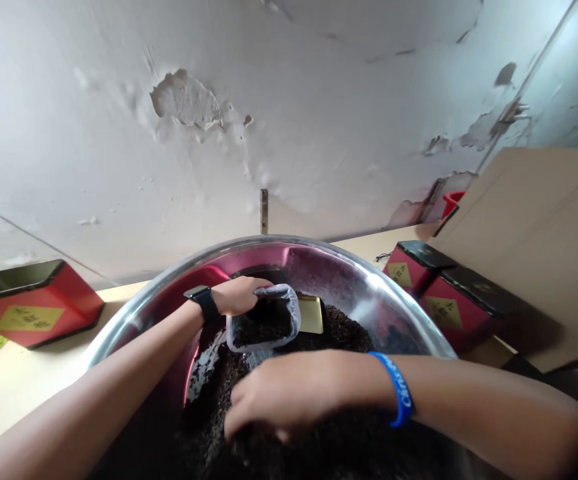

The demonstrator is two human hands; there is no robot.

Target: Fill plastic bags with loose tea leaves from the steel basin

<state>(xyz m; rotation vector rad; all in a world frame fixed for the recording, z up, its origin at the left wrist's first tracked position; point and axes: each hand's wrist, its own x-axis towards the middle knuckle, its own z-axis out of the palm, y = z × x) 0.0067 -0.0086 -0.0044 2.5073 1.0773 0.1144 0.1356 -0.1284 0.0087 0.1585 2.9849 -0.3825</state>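
Note:
A large steel bowl (133, 313) in front of me holds a heap of dark loose tea leaves (343, 327). My left hand (239, 297), with a black watch on the wrist, grips the rim of a clear plastic container (289, 313) partly filled with the leaves. My right hand (283, 397), a blue wristband on its wrist, rests palm down on the leaves just below the container, fingers curled into the heap. A small gold packet (311, 313) lies on the leaves behind the container.
A red and black tin box (33, 307) lies on the pale table at the left. Two similar red boxes (449, 293) stand at the right beside a large cardboard sheet (533, 233). A peeling white wall is behind.

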